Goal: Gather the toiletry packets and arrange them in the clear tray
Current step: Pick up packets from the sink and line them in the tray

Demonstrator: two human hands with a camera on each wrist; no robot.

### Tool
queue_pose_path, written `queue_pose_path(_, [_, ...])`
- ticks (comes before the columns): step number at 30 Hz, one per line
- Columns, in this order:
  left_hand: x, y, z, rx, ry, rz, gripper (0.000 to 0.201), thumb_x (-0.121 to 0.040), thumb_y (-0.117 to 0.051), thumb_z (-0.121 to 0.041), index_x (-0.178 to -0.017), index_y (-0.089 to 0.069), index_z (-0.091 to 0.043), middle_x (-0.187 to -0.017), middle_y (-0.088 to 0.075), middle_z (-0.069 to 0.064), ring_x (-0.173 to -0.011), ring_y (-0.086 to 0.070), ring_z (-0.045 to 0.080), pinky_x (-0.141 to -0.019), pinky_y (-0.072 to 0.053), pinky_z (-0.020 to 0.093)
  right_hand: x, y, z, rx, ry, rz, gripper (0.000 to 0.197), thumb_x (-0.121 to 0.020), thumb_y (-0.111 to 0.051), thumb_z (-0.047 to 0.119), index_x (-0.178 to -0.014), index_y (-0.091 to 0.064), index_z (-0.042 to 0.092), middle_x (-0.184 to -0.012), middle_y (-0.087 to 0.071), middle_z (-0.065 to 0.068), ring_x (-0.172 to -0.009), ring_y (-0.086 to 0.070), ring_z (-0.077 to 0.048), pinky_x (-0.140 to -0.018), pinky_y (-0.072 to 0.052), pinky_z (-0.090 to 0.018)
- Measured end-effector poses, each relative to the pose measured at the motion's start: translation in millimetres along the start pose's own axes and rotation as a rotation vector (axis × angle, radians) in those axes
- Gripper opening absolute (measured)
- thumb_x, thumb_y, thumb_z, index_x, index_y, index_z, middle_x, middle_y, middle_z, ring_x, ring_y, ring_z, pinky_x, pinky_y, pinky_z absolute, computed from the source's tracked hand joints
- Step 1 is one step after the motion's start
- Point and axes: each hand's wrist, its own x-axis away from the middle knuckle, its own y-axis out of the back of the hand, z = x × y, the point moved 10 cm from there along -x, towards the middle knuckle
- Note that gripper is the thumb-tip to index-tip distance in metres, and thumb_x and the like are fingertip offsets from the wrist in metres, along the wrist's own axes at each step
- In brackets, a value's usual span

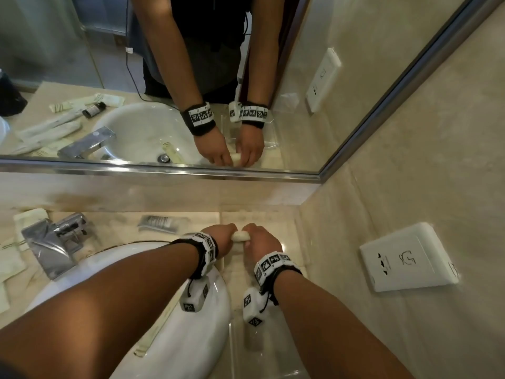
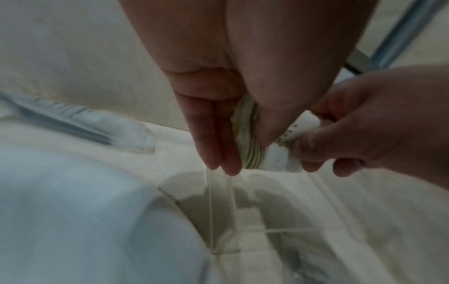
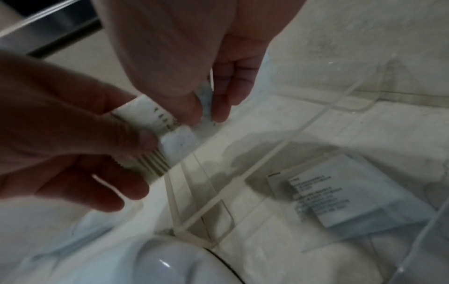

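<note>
Both hands are on one small white toiletry packet [image 1: 240, 237], held up over the far end of the clear tray [image 3: 345, 107]. Left hand [image 1: 222, 237] pinches the end with the green stripes, thumb on one side and fingers on the other; you can see that clearly from the left wrist view, where the striped edge [image 2: 252, 153] peeks out beside the fingers [image 2: 218, 146]. Right hand [image 1: 263, 239] grips the other end, thumb and fingers curled round it, with the packet's printed text showing between the two hands in the right wrist view. The packet is off the surface, just above the tray's thin clear wall.

Down inside the tray lies a flat white sachet [image 3: 340, 196] with lines of small print, face up on the tray floor. The tray sits on the beige stone surface [image 1: 287, 222] just right of the white sink [image 1: 191, 337], touching or nearly touching its rim. Behind the sink a dark grey packet [image 1: 161, 222] lies flat near the mirror, and more pale packets [image 1: 16, 258] sit at the far left beyond the chrome tap [image 1: 52, 242]. A white wall socket [image 1: 407, 258] is on the right-hand wall.
</note>
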Motion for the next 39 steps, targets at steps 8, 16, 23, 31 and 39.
queue_pose_path(8, [39,-17,4,0.463,0.057,0.075,0.012,-0.093,-0.054,-0.009,-0.102,-0.061,-0.013,-0.080,-0.067,0.011,-0.054,-0.062,0.019,-0.049,-0.052,0.028,36,8,-29,-0.370,-0.072,-0.011,0.034,-0.086,-0.065,0.037,-0.119,-0.060,0.032,-0.100,-0.065,0.008,-0.088,-0.062,-0.013,-0.070,-0.047,-0.027])
queue_pose_path(16, [84,-44,-29,0.268,-0.080,0.177,0.008,-0.097,-0.046,-0.018,-0.103,-0.052,-0.015,-0.088,-0.064,0.006,-0.064,-0.063,0.022,-0.057,-0.052,0.032,84,-8,-46,-0.504,-0.076,-0.053,0.029,-0.096,-0.060,0.024,-0.124,-0.065,0.017,-0.104,-0.067,0.001,-0.093,-0.063,-0.018,-0.078,-0.046,-0.027])
queue_pose_path(23, [102,-82,-33,0.027,-0.108,0.136,0.023,-0.097,-0.044,-0.022,-0.101,-0.062,-0.008,-0.092,-0.070,0.004,-0.080,-0.067,0.024,-0.071,-0.052,0.031,138,-50,-105,-0.487,-0.276,0.009,0.027,-0.099,-0.055,0.028,-0.120,-0.066,0.015,-0.112,-0.069,-0.005,-0.101,-0.064,-0.025,-0.090,-0.054,-0.038])
queue_pose_path(31, [117,-120,-24,-0.425,-0.192,0.177,0.037,-0.098,-0.044,-0.030,-0.134,-0.051,-0.029,-0.142,-0.046,-0.003,-0.126,-0.048,0.023,-0.100,-0.044,0.038,163,-111,-149,-0.443,-0.528,0.171,0.052,-0.097,-0.057,0.025,-0.146,-0.049,0.009,-0.144,-0.057,-0.013,-0.126,-0.057,-0.032,-0.100,-0.047,-0.034])
queue_pose_path(39, [136,-172,-46,-0.613,-0.394,0.255,0.052,-0.088,-0.052,-0.027,-0.140,-0.045,-0.027,-0.157,-0.023,0.001,-0.141,-0.027,0.027,-0.107,-0.042,0.046,162,-138,-144,-0.421,-0.531,0.160,0.047,-0.090,-0.059,0.033,-0.130,-0.061,0.008,-0.124,-0.068,-0.011,-0.108,-0.065,-0.030,-0.079,-0.043,-0.028])
